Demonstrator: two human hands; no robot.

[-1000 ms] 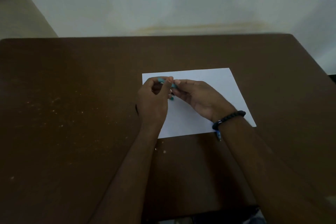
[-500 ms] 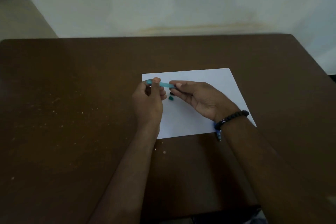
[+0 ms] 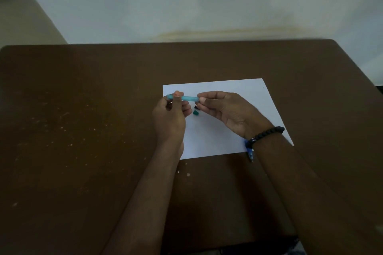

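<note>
A translucent teal pen barrel point(image 3: 187, 98) is held level above a white sheet of paper point(image 3: 234, 89). My left hand point(image 3: 170, 118) pinches its left end between thumb and fingers. My right hand point(image 3: 230, 112) pinches its right end with thumb and forefinger. A small teal piece point(image 3: 195, 112) lies on the paper just below the barrel, with a small dark piece point(image 3: 195, 107) beside it near my right fingers. What my right fingers hold beyond the barrel's end is hidden.
The paper lies on a dark brown table point(image 3: 83, 130) speckled with pale crumbs at the left. A blue pen point(image 3: 250, 152) sticks out under my right wrist at the paper's near edge. A beaded bracelet point(image 3: 267, 133) circles that wrist. A pale wall point(image 3: 186, 2) stands behind.
My hands have drawn apart, so more of the teal barrel shows between them. The small teal piece now lies in plain view on the paper.
</note>
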